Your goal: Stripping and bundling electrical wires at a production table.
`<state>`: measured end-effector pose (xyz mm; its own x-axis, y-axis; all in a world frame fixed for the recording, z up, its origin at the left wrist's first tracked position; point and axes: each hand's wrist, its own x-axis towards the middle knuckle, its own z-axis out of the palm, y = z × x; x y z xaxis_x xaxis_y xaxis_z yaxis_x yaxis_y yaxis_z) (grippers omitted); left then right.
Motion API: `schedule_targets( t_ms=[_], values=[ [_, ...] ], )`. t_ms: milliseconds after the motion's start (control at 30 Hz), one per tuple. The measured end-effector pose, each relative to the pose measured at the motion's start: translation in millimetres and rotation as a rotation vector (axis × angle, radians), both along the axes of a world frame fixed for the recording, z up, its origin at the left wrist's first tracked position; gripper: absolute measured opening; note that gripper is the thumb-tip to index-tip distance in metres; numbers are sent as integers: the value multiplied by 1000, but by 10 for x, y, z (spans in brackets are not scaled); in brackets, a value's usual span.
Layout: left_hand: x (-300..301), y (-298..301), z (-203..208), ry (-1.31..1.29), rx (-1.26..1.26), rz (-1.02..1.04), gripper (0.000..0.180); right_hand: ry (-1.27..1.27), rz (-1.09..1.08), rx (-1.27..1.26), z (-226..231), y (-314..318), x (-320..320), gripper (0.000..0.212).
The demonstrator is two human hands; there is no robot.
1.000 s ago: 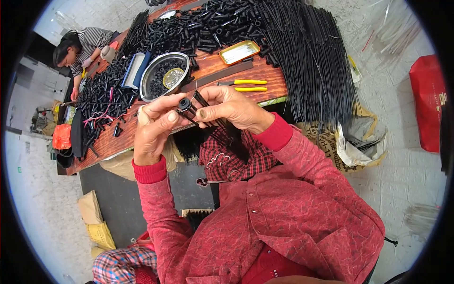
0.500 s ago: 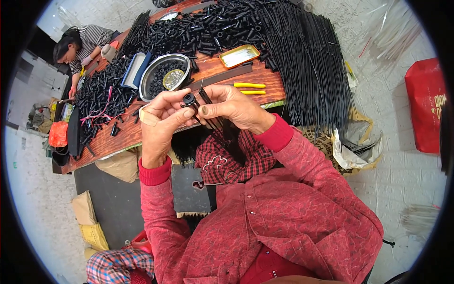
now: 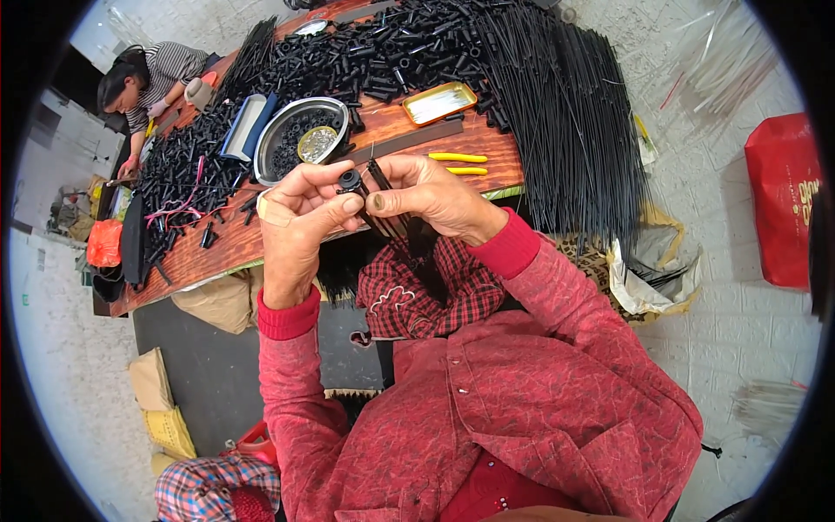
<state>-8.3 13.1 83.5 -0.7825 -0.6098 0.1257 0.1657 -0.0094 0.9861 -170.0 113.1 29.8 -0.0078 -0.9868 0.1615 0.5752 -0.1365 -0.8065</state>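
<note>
Both of my hands are raised close together at the table's near edge. Between the thumb and fingers of my left hand is a small black tubular part with a round, hollow head. My right hand pinches a bunch of thin black rods beside it, and a fine wire tip sticks up above the fingertips. More dark rods hang below my hands over a red-and-black checked cloth on my lap. My fingers partly hide where rods and tubular part meet.
On the wooden table lie a heap of black tubes, long black rods, a metal bowl of small black rings, a yellow-rimmed tray and yellow-handled pliers. Another person works at the far left.
My hands keep nearly the same grip, with only slight finger movement. The whole view has shifted a little. At the far left, the other person's near hand has moved slightly.
</note>
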Motion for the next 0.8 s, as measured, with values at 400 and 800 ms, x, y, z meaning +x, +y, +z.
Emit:
schedule_targets(
  t_ms=[400,800],
  values=[
    [-12,-213,-58,72,56,-165,34,44,-68,-1,-7,34,33,20],
    [56,-207,-139,231,-6,-314,26,66,14,-27,101,151,171,18]
  ],
)
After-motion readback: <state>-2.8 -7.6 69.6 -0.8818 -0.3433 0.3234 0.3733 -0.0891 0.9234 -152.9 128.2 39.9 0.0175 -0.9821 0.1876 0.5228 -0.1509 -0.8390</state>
